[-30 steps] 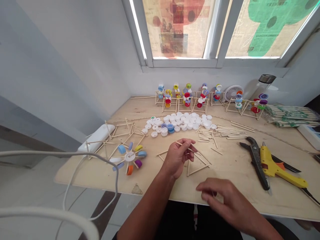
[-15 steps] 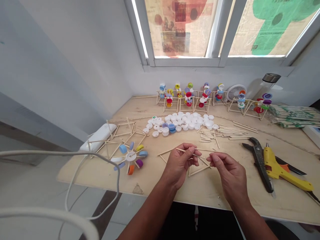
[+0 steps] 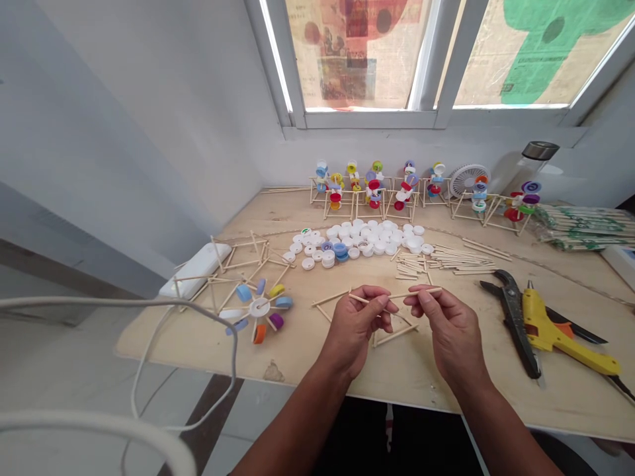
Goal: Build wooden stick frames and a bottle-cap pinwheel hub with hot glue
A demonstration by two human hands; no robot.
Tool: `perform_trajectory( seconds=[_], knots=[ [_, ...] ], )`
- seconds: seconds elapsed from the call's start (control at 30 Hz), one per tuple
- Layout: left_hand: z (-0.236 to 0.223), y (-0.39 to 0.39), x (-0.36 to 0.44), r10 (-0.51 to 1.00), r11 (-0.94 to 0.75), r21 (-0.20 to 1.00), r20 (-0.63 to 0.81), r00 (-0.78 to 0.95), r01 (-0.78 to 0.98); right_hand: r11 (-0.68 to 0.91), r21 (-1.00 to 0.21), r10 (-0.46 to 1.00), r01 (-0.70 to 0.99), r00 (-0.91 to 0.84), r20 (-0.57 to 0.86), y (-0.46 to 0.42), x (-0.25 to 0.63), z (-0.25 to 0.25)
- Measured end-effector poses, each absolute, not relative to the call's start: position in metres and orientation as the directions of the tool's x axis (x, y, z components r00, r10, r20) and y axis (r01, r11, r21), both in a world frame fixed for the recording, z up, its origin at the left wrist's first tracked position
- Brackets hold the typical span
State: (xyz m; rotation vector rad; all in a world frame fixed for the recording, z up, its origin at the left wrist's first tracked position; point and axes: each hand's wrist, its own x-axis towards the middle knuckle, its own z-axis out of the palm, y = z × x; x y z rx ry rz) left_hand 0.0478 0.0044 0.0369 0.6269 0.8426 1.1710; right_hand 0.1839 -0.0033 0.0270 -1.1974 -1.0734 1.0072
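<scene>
My left hand (image 3: 358,325) is closed, pinching a thin wooden stick (image 3: 360,299) between thumb and fingers. My right hand (image 3: 450,324) is closed on another wooden stick (image 3: 403,295), which runs leftward to the left fingertips and pokes out past the right thumb. Whether the two sticks touch is hidden by the left fingers. Beneath the hands lies a frame of joined sticks (image 3: 397,335), partly covered. Left of my left hand rests a wheel of coloured bottle caps (image 3: 258,308) on the wooden table (image 3: 317,370).
White bottle caps (image 3: 380,246) and loose sticks (image 3: 461,259) lie beyond the hands. Black cutters (image 3: 513,317) and a yellow glue gun (image 3: 543,324) lie right. Several cap-wheel models (image 3: 374,195) line the back. Stick frames (image 3: 243,254) and a white power strip (image 3: 196,270) are left; a cable (image 3: 233,357) loops in front.
My right hand has risen slightly and shifted a little left. Its stick now lies across the right fingertips, with its end showing beyond them. My left hand has hardly moved.
</scene>
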Motion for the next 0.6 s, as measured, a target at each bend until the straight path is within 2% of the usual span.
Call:
perform_trajectory(
  seconds=[0.13, 0.37, 0.6],
  knots=[
    [0.035, 0.006, 0.049, 0.976, 0.217, 0.860, -0.193, 0.101, -0.461, 0.087, -0.995, 0.966, -0.040, 0.247, 0.075, 0.000, 0.180, 0.027],
    [0.030, 0.009, 0.044, 0.997, 0.059, 0.983, -0.049, 0.065, -0.173, 0.051, -0.999, 0.965, -0.016, 0.260, 0.045, 0.006, 0.178, 0.025],
    [0.024, 0.009, 0.039, 0.984, -0.054, 0.998, 0.051, 0.169, 0.016, 0.064, -0.998, 0.997, 0.001, 0.052, 0.064, 0.010, 0.184, 0.028]
  ],
)
